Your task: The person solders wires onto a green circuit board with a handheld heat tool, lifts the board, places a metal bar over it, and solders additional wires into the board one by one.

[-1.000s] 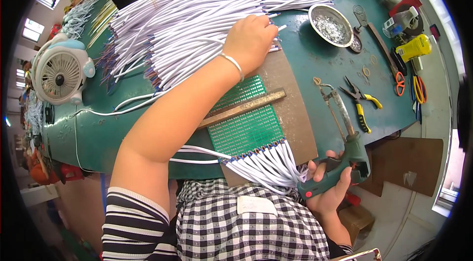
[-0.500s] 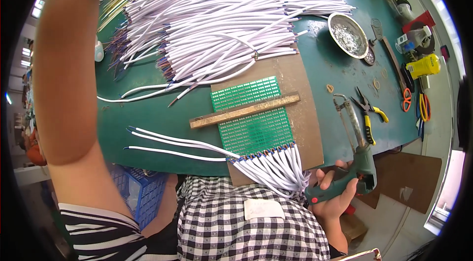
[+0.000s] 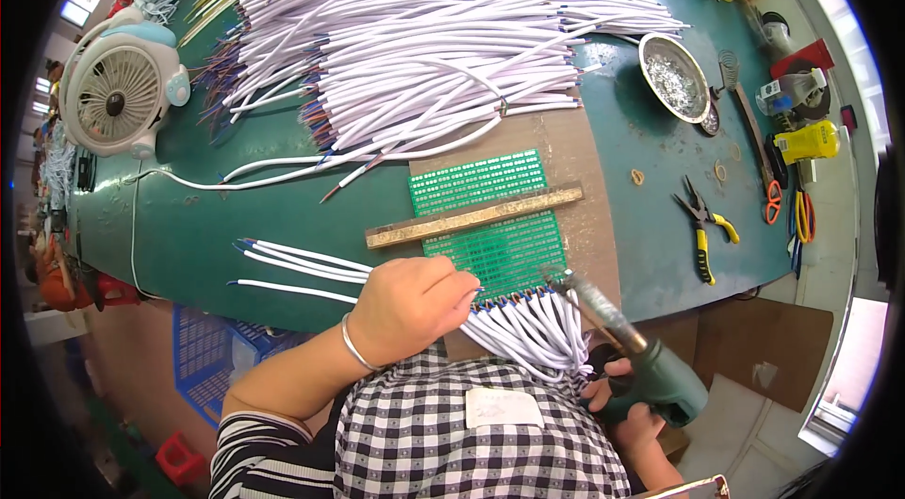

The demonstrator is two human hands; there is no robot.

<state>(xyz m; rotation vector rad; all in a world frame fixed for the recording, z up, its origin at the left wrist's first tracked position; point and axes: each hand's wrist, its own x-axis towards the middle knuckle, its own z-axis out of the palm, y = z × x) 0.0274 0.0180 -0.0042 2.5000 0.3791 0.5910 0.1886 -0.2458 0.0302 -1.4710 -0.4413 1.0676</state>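
A green perforated circuit board (image 3: 490, 259) lies on brown cardboard under a wooden bar (image 3: 471, 216). Blue and brown wire ends of several white cables (image 3: 528, 334) line its near edge, and the cables bend down toward my lap. At that edge's left end, my left hand (image 3: 410, 306) is closed in a pinch on a white cable, whose blue end shows at the fingertips. My right hand (image 3: 627, 405) grips a green soldering gun (image 3: 665, 381). The gun's metal tip reaches the right end of the wire row; whether it touches is unclear.
A large pile of white cables (image 3: 424, 47) covers the far table. To the right are a metal bowl (image 3: 674, 80) with silvery bits, pliers (image 3: 702, 226), scissors (image 3: 773, 202) and a yellow bottle (image 3: 808, 141). A fan (image 3: 118, 98) stands left; a blue basket (image 3: 203, 367) is below the table.
My left hand has come down from the upper left to the board's near edge and now pinches a cable. The soldering gun has tilted left, bringing its tip to the wire row.
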